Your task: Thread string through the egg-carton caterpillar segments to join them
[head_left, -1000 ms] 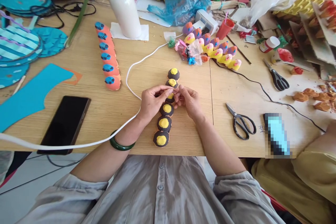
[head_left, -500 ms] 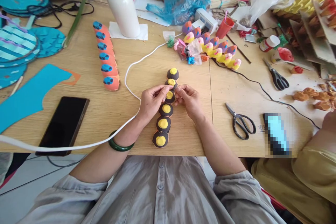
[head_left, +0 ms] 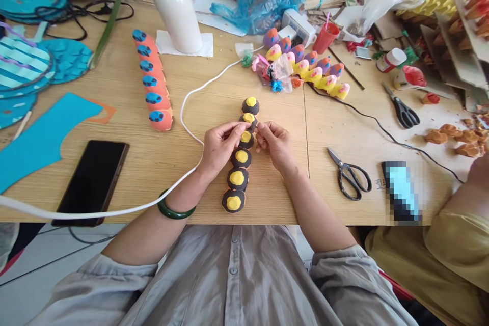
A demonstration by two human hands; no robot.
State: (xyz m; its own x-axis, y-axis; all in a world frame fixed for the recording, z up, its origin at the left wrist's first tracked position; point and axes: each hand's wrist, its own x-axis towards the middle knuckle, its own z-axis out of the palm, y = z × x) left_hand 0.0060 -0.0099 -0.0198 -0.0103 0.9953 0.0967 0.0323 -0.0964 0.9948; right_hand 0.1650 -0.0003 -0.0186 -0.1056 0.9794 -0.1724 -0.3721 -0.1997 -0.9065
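A strip of egg-carton cups (head_left: 240,158), covered in dark clay with a yellow blob on each cup, lies lengthwise in front of me. My left hand (head_left: 222,146) comes in from its left side, thumb and forefinger pinched together over the second and third cups from the far end. From the other side my right hand (head_left: 275,143) meets it, its thumb and forefinger also pressed together by the same cups. Both fingertips nearly touch each other. Whatever small piece sits between them is too small to make out. A dark green bangle (head_left: 175,206) circles my left wrist.
A white cable (head_left: 184,104) curves past my left forearm. Left lie an orange strip with blue spots (head_left: 153,81), a phone (head_left: 92,178) and blue cut-outs (head_left: 46,132). Scissors (head_left: 349,173) lie right, near another person's arm (head_left: 466,193). A white bottle (head_left: 178,15) stands behind.
The whole view has shifted very slightly. Both hands stay pinched at the same cups, and the strip lies as before.
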